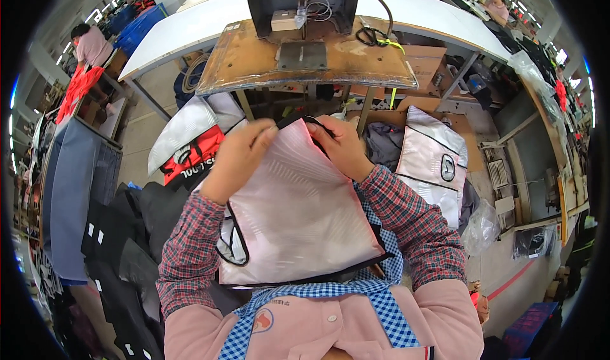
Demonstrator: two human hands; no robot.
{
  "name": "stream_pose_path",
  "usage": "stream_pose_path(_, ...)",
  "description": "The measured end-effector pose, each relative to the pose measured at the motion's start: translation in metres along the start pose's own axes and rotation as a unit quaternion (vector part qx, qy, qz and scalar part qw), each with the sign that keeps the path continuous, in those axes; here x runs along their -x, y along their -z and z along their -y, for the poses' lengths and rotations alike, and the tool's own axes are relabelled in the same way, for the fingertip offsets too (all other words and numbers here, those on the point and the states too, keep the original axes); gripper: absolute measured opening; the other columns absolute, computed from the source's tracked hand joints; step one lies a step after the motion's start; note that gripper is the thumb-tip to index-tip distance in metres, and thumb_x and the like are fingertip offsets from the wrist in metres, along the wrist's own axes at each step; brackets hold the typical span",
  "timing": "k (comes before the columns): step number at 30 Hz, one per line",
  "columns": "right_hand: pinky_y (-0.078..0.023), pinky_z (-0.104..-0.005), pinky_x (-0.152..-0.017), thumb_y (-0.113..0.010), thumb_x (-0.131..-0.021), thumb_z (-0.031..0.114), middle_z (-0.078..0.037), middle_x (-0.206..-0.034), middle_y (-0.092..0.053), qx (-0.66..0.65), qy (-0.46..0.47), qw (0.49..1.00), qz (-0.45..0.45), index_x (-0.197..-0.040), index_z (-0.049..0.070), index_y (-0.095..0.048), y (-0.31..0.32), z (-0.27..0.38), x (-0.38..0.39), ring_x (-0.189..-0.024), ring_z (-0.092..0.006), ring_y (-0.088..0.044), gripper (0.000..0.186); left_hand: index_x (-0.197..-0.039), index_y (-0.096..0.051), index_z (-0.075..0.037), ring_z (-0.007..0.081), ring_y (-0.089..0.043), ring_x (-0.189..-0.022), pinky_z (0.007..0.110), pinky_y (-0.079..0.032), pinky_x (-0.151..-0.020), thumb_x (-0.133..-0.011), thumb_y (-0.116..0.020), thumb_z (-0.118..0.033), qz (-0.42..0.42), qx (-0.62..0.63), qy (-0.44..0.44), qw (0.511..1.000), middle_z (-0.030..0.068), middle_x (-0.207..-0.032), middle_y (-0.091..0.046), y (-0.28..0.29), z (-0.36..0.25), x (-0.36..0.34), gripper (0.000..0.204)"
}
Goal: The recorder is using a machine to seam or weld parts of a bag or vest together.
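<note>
A pale pinkish-white fabric panel (295,210) with black edging hangs in front of me, its lower edge near my lap. At its top left corner my left hand (240,158) pinches the fabric between thumb and fingers. My right hand (343,147) grips the black-edged top right part, thumb on the panel. A black-rimmed loop or opening (234,239) shows at the panel's left side. What lies behind the panel is hidden. Just beyond my hands is a worn wooden work table (238,58), with a small metal plate (302,56) below a machine (305,7).
Silver and red fabric pieces (197,134) lie to the left, above a heap of black fabric (136,233). On the right a similar white panel (438,163) rests on a pile beside a clear plastic bag (481,230). A long white table (432,23) runs behind. Other people sit farther off.
</note>
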State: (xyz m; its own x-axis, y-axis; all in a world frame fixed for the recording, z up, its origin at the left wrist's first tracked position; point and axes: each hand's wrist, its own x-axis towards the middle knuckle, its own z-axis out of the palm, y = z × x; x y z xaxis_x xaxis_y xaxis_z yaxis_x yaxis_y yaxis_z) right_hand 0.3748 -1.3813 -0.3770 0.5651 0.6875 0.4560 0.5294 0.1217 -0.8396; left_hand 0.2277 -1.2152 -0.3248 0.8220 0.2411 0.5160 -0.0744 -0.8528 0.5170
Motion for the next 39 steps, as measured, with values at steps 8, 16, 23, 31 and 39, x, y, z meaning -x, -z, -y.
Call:
stream_pose_path(8,-0.044,-0.0283,-0.063,-0.055,-0.096,0.027,-0.010,-0.074,-0.060,0.035,-0.086,0.996,-0.014,-0.097,-0.001,-0.063,0.009,-0.016,-0.036,-0.067,-0.0150,-0.053,0.029,-0.084,-0.064,-0.006,0.0413,-0.056,-0.062,0.045,-0.043,-0.053,-0.094,-0.058,-0.032,-0.044,-0.061,0.034,0.997,0.0201,-0.067,-0.057,-0.031,0.042,-0.049,0.028)
stream_pose_path(16,-0.047,-0.0255,-0.073,-0.058,-0.095,0.029,-0.005,-0.089,-0.065,-0.092,-0.037,0.994,-0.037,-0.109,-0.002,-0.063,0.035,-0.025,-0.107,-0.080,-0.0100,-0.058,0.034,-0.091,-0.068,0.002,0.0392,-0.057,-0.061,0.040,-0.046,-0.058,-0.093,-0.059,-0.038,0.011,-0.012,0.017,1.000,0.0253,-0.069,-0.058,-0.010,0.059,-0.128,0.041)
stream_pose_path(23,-0.047,-0.0249,-0.076,-0.061,-0.093,0.026,0.000,-0.092,-0.066,-0.160,-0.138,0.977,0.010,-0.105,0.003,-0.066,0.055,-0.036,-0.163,-0.087,-0.0086,-0.060,0.025,-0.094,-0.066,0.005,0.0218,-0.053,-0.057,0.033,-0.045,-0.060,-0.095,-0.059,-0.036,0.073,0.003,0.061,0.995,0.0174,-0.066,-0.059,-0.024,0.077,-0.156,0.042)
stream_pose_path(31,-0.048,-0.0257,-0.074,-0.063,-0.092,0.025,-0.001,-0.092,-0.067,-0.162,-0.147,0.975,0.035,-0.104,0.004,-0.066,0.060,-0.058,-0.186,-0.085,-0.0100,-0.062,0.025,-0.095,-0.069,0.002,0.0355,-0.060,-0.063,0.040,-0.047,-0.063,-0.092,-0.060,-0.041,0.083,-0.013,0.062,0.995,0.0243,-0.072,-0.062,-0.033,0.091,-0.175,0.044)
stream_pose_path(39,-0.049,-0.0261,-0.078,-0.063,-0.093,0.026,-0.003,-0.096,-0.066,-0.204,-0.192,0.959,0.045,-0.107,0.004,-0.064,0.059,-0.065,-0.202,-0.089,-0.0108,-0.062,0.026,-0.097,-0.066,0.007,0.0172,-0.053,-0.061,0.032,-0.047,-0.065,-0.095,-0.058,-0.039,0.087,0.013,0.038,0.995,0.0145,-0.068,-0.062,-0.038,0.114,-0.190,0.046)
